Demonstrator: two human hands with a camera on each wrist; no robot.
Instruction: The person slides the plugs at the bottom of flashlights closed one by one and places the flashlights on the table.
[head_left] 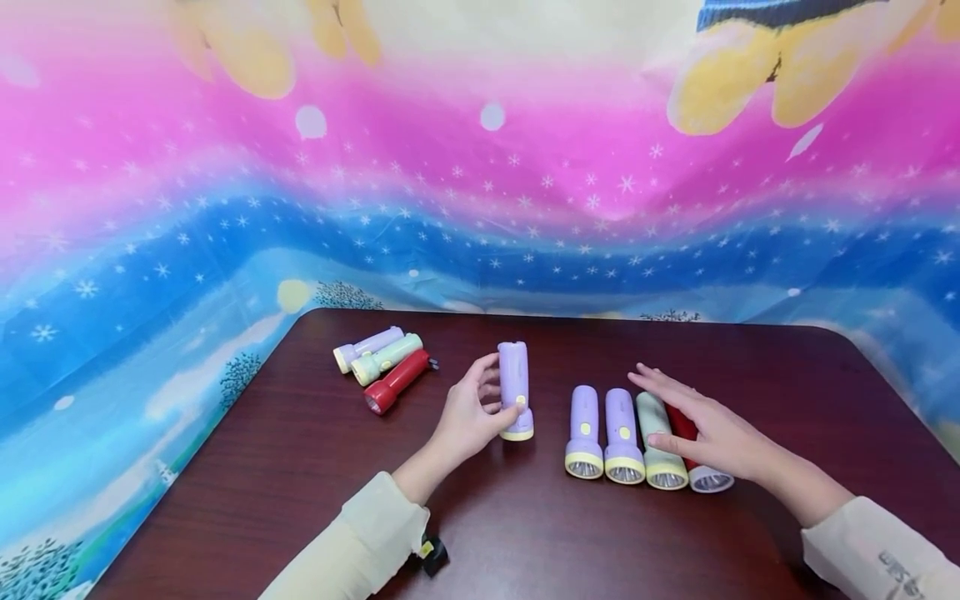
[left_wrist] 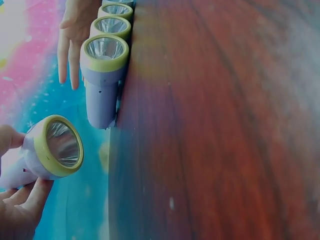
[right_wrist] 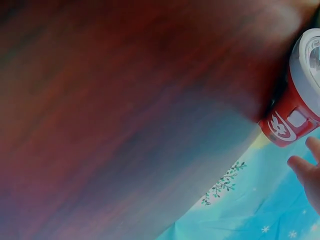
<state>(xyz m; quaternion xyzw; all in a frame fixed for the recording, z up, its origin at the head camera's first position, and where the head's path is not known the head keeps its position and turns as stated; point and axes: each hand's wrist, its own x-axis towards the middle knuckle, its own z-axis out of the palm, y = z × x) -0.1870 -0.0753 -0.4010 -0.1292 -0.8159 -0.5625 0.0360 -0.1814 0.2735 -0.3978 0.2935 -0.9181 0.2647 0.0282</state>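
My left hand [head_left: 467,418] grips a light purple flashlight [head_left: 514,371] around its body, its yellow-rimmed lens end down. In the left wrist view the lens of this held flashlight [left_wrist: 52,147] faces the camera. To its right lies a row with two purple flashlights [head_left: 584,412], a pale green flashlight [head_left: 651,417] and a red flashlight [head_left: 681,423], lenses toward me. Over the green and red ones my right hand [head_left: 720,435] is spread, fingers extended, partly hiding them. The right wrist view shows the red flashlight's white rim and its fingertips [right_wrist: 300,167] close to the body.
At the back left of the dark wooden table [head_left: 285,467] lie a second purple flashlight [head_left: 378,340], a green flashlight [head_left: 401,352] and a red flashlight [head_left: 401,379], side by side and slanted. A colourful printed curtain [head_left: 480,208] hangs behind the table and along its sides.
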